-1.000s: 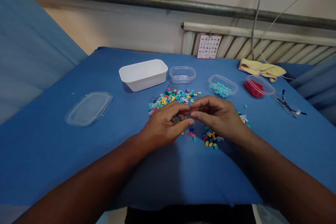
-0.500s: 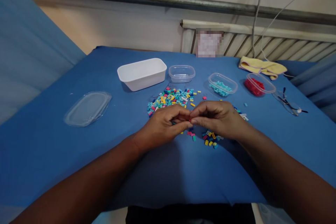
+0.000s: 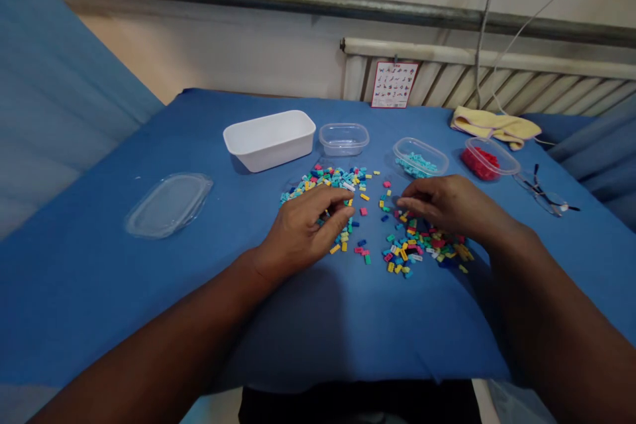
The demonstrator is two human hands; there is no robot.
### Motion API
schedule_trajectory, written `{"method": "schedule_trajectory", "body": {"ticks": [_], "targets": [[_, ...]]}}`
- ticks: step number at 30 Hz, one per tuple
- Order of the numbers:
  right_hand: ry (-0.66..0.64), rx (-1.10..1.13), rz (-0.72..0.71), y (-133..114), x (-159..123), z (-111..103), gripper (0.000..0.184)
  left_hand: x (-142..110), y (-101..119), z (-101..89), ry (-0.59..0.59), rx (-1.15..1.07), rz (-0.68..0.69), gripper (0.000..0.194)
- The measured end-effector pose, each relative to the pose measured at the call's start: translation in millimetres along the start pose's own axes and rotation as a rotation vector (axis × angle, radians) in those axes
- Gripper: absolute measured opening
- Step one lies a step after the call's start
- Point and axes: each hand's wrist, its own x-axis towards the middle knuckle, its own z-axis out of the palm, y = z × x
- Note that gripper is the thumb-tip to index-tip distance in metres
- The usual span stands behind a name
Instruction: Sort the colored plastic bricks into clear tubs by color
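Small coloured bricks [image 3: 328, 182] lie scattered on the blue cloth [image 3: 149, 278] in two loose heaps, one left of centre and a second heap [image 3: 422, 245] to the right. My left hand [image 3: 305, 228] rests palm down on the near edge of the left heap, fingers curled in. Over the top of the right heap lies my right hand [image 3: 447, 207], its fingers pointing left and pressed together with the thumb at the tips. What either hand pinches, if anything, is too small to make out.
At the back stand a white tub [image 3: 271, 139], a clear cup [image 3: 344, 139], a cup of teal bricks [image 3: 421, 158] and a cup of red bricks [image 3: 489, 159]. A clear lid [image 3: 169, 204] lies at the left, glasses [image 3: 541, 195] and a yellow cloth [image 3: 491, 124] at the right.
My hands were pinched together at the centre on a small piece; they have drawn apart. The right hand moved right and back over its heap, and the left settled on its own heap.
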Motion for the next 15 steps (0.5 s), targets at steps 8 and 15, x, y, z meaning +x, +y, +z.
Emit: {"method": "schedule_trajectory", "body": {"ticks": [8, 15], "targets": [[0.139, -0.037, -0.377, -29.4, 17.1, 42.1, 0.023, 1.9, 0.3, 0.5, 0.018, 0.032, -0.034, 0.017], [0.033, -0.105, -0.421, -39.8, 22.9, 54.4, 0.022, 2.4, -2.0, 1.3, 0.004, 0.026, -0.032, 0.014]]}}
